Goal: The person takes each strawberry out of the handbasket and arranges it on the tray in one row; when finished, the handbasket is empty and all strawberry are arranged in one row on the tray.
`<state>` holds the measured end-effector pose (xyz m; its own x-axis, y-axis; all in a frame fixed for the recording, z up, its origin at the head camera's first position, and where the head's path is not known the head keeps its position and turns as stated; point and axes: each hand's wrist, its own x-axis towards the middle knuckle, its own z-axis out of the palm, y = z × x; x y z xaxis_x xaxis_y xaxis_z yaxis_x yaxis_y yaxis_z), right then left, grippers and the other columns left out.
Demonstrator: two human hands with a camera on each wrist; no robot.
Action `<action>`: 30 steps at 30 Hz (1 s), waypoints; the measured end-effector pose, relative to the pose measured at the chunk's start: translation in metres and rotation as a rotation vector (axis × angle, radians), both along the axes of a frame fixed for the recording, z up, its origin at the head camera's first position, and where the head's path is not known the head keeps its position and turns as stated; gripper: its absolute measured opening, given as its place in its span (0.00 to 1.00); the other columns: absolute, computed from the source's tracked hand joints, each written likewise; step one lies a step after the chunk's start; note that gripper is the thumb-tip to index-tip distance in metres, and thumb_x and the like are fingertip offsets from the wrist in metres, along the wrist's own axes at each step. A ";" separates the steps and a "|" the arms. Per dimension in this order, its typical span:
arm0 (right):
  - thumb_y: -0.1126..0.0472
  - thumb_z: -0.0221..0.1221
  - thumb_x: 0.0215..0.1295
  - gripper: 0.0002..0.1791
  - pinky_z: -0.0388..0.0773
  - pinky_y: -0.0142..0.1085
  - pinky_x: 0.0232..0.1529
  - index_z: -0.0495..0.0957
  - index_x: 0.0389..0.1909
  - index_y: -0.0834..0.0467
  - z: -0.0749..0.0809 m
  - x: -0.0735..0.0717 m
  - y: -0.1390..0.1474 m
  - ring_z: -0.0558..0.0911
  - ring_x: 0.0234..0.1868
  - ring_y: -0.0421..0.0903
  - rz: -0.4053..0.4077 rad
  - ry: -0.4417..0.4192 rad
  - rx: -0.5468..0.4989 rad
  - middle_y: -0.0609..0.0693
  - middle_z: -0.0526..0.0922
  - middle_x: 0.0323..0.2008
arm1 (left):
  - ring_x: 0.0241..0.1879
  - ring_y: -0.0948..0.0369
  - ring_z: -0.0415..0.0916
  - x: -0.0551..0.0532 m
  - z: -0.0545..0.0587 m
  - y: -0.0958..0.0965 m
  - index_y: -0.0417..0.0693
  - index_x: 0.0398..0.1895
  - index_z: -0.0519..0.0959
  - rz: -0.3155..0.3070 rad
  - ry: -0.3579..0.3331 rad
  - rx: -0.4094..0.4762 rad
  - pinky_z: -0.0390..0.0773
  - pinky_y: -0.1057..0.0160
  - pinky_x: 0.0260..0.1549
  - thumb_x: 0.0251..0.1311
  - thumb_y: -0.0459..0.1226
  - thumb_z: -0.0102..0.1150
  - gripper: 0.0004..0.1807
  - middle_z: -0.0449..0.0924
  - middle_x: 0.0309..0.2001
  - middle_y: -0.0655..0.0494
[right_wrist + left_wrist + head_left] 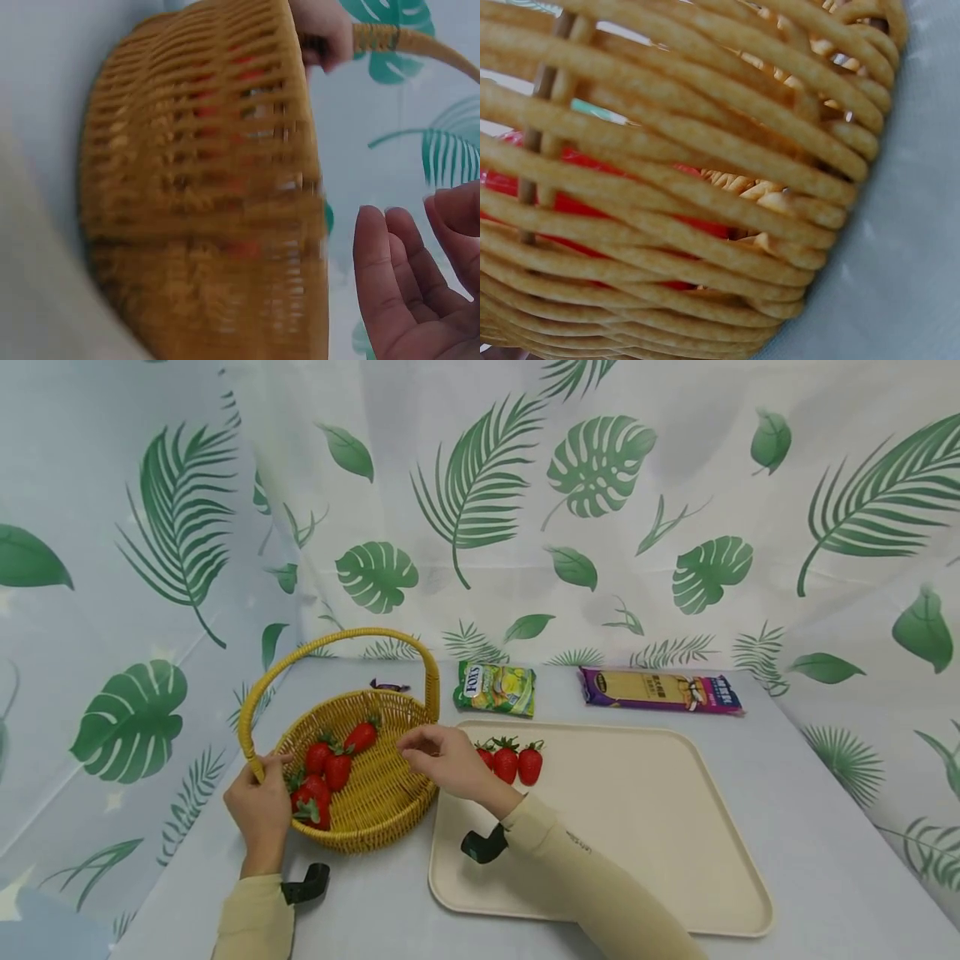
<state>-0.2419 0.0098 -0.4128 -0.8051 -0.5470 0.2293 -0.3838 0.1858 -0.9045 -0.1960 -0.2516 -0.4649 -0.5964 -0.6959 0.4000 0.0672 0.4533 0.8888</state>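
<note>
A yellow woven basket with a tall hoop handle stands at the left, several red strawberries lying in its left half. My left hand grips the basket at its left rim, where the handle meets it. Over the right rim is my right hand, its fingers loosely bent with nothing between them. In the right wrist view, the right hand's fingers appear beside the basket wall. Strawberry red shows through the weave in the left wrist view. Three strawberries lie on a beige tray, the leftmost partly hidden by the right hand.
Behind the tray lie a green candy bag and a long purple-ended packet. A small purple wrapped piece sits behind the basket. Leaf-printed cloth rises at the back and sides of the table.
</note>
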 end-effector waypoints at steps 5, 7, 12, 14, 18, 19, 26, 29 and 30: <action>0.64 0.56 0.69 0.10 0.79 0.31 0.36 0.82 0.47 0.60 0.004 -0.001 -0.027 0.81 0.33 0.40 0.041 -0.024 0.015 0.56 0.84 0.42 | 0.25 0.73 0.64 -0.001 0.000 0.002 0.36 0.34 0.87 -0.022 -0.002 0.012 0.58 0.70 0.19 0.70 0.42 0.47 0.21 0.86 0.38 0.42; 0.63 0.57 0.69 0.11 0.79 0.32 0.36 0.82 0.48 0.60 0.005 -0.001 -0.036 0.83 0.35 0.44 0.067 -0.054 0.030 0.54 0.84 0.42 | 0.21 0.71 0.62 0.000 -0.001 0.002 0.36 0.35 0.87 -0.018 -0.006 0.012 0.57 0.70 0.18 0.70 0.41 0.47 0.21 0.86 0.38 0.40; 0.61 0.58 0.69 0.13 0.81 0.40 0.42 0.81 0.50 0.61 0.002 -0.003 -0.056 0.84 0.41 0.54 0.110 -0.150 0.034 0.50 0.83 0.43 | 0.12 0.70 0.53 0.002 -0.001 0.002 0.37 0.35 0.87 -0.021 -0.014 -0.001 0.54 0.69 0.14 0.71 0.43 0.45 0.23 0.85 0.36 0.39; 0.60 0.59 0.68 0.13 0.81 0.42 0.43 0.81 0.50 0.61 0.000 -0.003 -0.064 0.84 0.41 0.53 0.106 -0.169 0.037 0.47 0.82 0.42 | 0.13 0.70 0.54 0.002 0.000 0.001 0.37 0.34 0.87 -0.019 -0.008 -0.007 0.55 0.69 0.15 0.71 0.43 0.45 0.23 0.86 0.36 0.40; 0.60 0.59 0.68 0.14 0.81 0.38 0.41 0.81 0.51 0.60 -0.005 -0.002 -0.081 0.84 0.39 0.50 0.085 -0.178 0.058 0.44 0.82 0.40 | 0.25 0.75 0.65 0.002 0.000 0.001 0.37 0.34 0.87 -0.008 0.000 0.001 0.57 0.71 0.19 0.70 0.40 0.47 0.20 0.86 0.38 0.41; 0.60 0.60 0.68 0.14 0.81 0.37 0.40 0.81 0.51 0.60 -0.007 -0.001 -0.085 0.84 0.38 0.48 0.076 -0.176 0.066 0.43 0.82 0.40 | 0.25 0.75 0.65 0.002 0.000 0.001 0.37 0.34 0.87 -0.005 0.000 0.003 0.57 0.71 0.19 0.69 0.40 0.47 0.20 0.86 0.38 0.42; 0.61 0.61 0.65 0.14 0.78 0.29 0.33 0.81 0.51 0.60 -0.017 -0.001 -0.110 0.82 0.30 0.39 0.031 -0.194 0.112 0.44 0.82 0.40 | 0.18 0.70 0.59 0.001 0.000 0.000 0.37 0.33 0.87 -0.010 -0.002 -0.008 0.56 0.70 0.15 0.68 0.37 0.49 0.17 0.86 0.37 0.41; 0.60 0.62 0.65 0.14 0.78 0.29 0.33 0.82 0.51 0.58 -0.020 -0.003 -0.117 0.82 0.31 0.37 0.022 -0.209 0.139 0.45 0.83 0.43 | 0.12 0.68 0.56 0.002 0.001 -0.001 0.39 0.33 0.88 -0.023 0.003 -0.005 0.54 0.69 0.11 0.68 0.36 0.49 0.17 0.82 0.24 0.41; 0.60 0.63 0.64 0.14 0.77 0.29 0.33 0.82 0.50 0.57 -0.021 -0.004 -0.119 0.82 0.31 0.37 0.018 -0.205 0.152 0.45 0.83 0.43 | 0.10 0.67 0.53 0.003 0.002 -0.001 0.39 0.33 0.88 -0.027 0.003 -0.005 0.54 0.68 0.10 0.68 0.37 0.49 0.17 0.79 0.19 0.43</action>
